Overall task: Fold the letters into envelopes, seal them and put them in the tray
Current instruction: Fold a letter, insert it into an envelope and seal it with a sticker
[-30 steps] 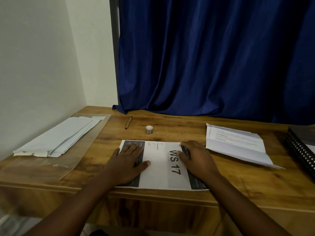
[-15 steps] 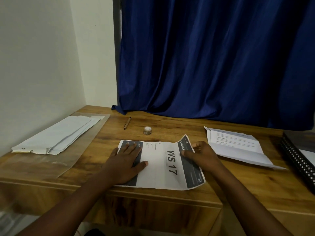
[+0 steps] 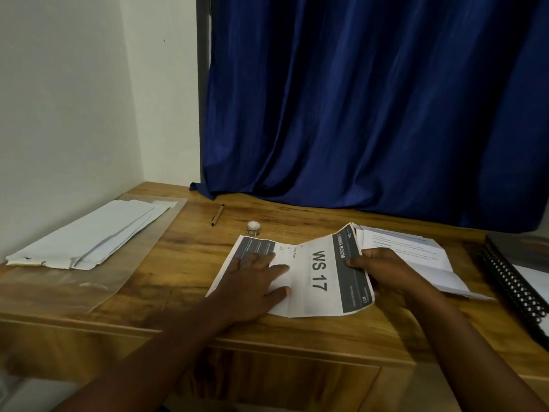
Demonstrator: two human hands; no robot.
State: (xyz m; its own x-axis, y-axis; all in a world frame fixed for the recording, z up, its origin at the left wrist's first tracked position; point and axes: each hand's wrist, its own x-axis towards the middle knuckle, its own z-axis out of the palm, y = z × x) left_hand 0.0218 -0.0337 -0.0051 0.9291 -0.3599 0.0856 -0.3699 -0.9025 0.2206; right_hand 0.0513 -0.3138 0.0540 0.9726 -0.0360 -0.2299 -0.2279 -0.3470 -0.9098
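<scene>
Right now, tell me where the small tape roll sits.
In the head view, the tape roll stands on the wooden desk, just beyond the far left corner of the WS 17 letter, right of the pen.

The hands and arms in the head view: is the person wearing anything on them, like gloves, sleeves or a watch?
Nothing is worn as far as the frame shows. The left hand and right hand are bare, without gloves, rings or a watch, and both forearms are uncovered down to the picture's bottom edge. No sleeve shows.
</scene>
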